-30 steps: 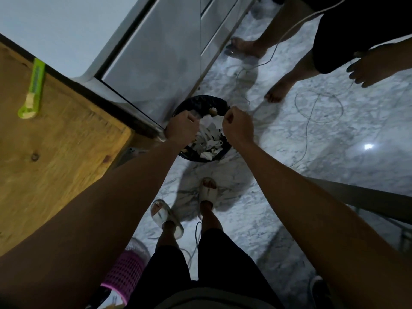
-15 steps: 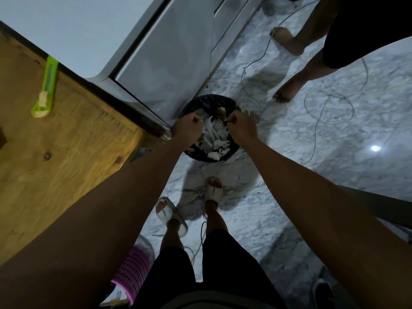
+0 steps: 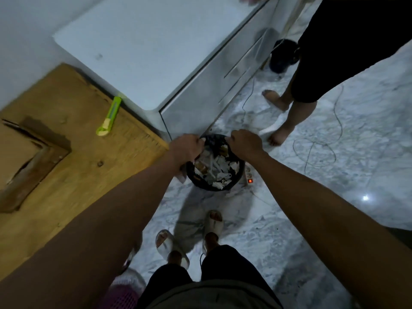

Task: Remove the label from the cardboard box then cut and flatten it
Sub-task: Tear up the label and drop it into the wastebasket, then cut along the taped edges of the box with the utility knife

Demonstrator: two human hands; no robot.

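The cardboard box (image 3: 20, 157) lies at the left edge of the wooden table (image 3: 84, 179), with an open flap showing. A green utility knife (image 3: 109, 117) rests on the table near its far edge. Both my arms reach out over a black trash bin (image 3: 200, 184) on the floor, full of white paper scraps. My left hand (image 3: 186, 148) is a closed fist at the bin's far left rim. My right hand (image 3: 243, 144) is closed at the far right rim. Whether the fingers pinch anything is hidden.
A white cabinet (image 3: 145, 52) stands behind the table and bin. Another person's bare legs (image 3: 287, 108) stand at the right, with cables (image 3: 316, 150) looped on the marble floor. A power strip with a red light (image 3: 250, 180) lies beside the bin. A pink basket (image 3: 120, 295) sits by my feet.
The view has swung so the cardboard box now shows on the table. My fists stay over the bin, a little further apart. The other person's feet have shifted.
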